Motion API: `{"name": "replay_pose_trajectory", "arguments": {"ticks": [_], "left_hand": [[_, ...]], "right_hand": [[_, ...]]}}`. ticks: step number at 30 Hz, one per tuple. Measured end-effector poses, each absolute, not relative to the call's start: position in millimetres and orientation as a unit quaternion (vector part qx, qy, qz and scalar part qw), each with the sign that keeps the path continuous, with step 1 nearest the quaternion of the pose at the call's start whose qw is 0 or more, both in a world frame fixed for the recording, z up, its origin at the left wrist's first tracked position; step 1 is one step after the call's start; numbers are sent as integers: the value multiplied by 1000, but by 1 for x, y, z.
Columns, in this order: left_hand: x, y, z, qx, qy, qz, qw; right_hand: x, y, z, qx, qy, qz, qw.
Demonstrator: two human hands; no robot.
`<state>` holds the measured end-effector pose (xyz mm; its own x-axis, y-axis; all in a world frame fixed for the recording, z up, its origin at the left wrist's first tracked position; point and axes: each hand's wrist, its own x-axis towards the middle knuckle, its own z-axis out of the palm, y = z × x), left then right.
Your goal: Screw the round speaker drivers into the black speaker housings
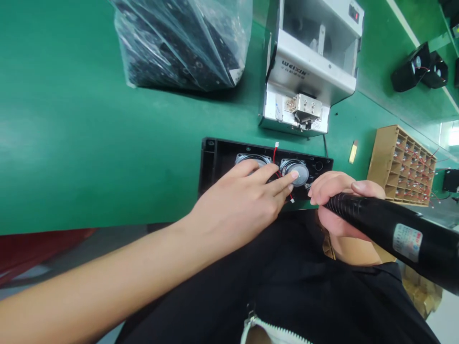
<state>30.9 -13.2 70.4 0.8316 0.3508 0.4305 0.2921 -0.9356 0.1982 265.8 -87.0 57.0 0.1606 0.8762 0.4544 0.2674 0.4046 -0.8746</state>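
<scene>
A long black speaker housing [224, 154] lies at the near edge of the green bench, with two round silver speakers [300, 173] seated inside. Red and black wires with white connectors [276, 145] stick out between them. My left hand [247, 196] rests over the housing, fingers spread, fingertips on the backs of the speakers. In my right hand [335, 191] is a black electric screwdriver [380, 220], its grip wrapped by my fingers. The screwdriver's tip points at the right speaker's lower right edge; my fingers partly hide it.
A silver WEIXIN machine [304, 71] stands just behind the housing. At the back left sits a clear plastic bag [186, 52] of black parts. A cardboard divider box [382, 157] with wired pieces, a small yellow object [353, 152] and black speaker boxes [410, 71] are on the right.
</scene>
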Motion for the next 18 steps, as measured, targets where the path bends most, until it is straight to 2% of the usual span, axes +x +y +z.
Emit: {"name": "replay_pose_trajectory", "arguments": {"ticks": [5, 7, 12, 14, 16, 18], "left_hand": [[30, -13, 68, 964, 158, 203, 69], [30, -16, 66, 959, 159, 222, 73], [27, -27, 63, 936, 212, 274, 57], [27, -29, 65, 934, 230, 269, 44], [28, -30, 69, 936, 233, 263, 34], [29, -29, 73, 938, 234, 257, 26]], "right_hand": [[257, -79, 76, -428, -612, 185, 639], [257, -68, 106, -413, -600, 179, 661], [263, -26, 184, -459, -563, 221, 651], [258, 3, 187, -418, -592, 194, 661], [249, 33, 174, -373, -601, 138, 693], [241, 56, 154, -380, -582, 130, 707]]}}
